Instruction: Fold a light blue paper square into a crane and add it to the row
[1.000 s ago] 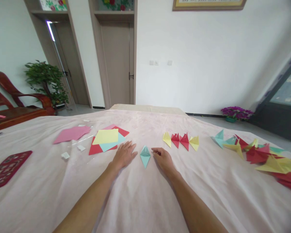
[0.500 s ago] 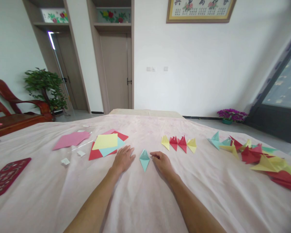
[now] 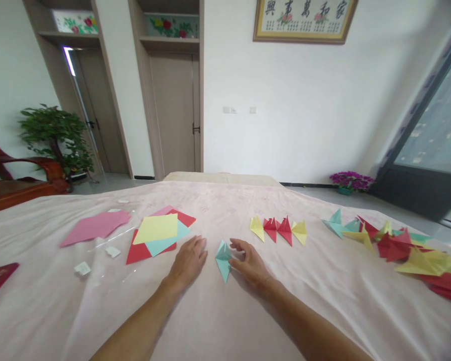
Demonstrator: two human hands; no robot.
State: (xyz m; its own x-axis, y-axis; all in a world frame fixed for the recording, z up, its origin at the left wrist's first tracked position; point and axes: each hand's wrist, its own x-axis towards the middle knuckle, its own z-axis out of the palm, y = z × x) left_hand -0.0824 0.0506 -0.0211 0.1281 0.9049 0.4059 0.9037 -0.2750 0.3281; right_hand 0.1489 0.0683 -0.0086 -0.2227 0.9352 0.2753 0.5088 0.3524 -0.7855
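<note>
While the left hand [image 3: 188, 259] lies palm-down, fingers kinda loosely stretched, the right hand [image 3: 251, 264] has thumb and index apart, thumb right at the edge of the teal folded paper [image 3: 222, 264], which sits left of the origami crane row [image 3: 284, 231]. Colored paper sheets [image 3: 157, 229] are farther left.

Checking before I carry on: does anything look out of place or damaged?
Nothing looks plainly damaged. The multicolored sheets near the left hand lie askew rather than squared up, and small white pieces lie scattered beside them, like litter.
</note>
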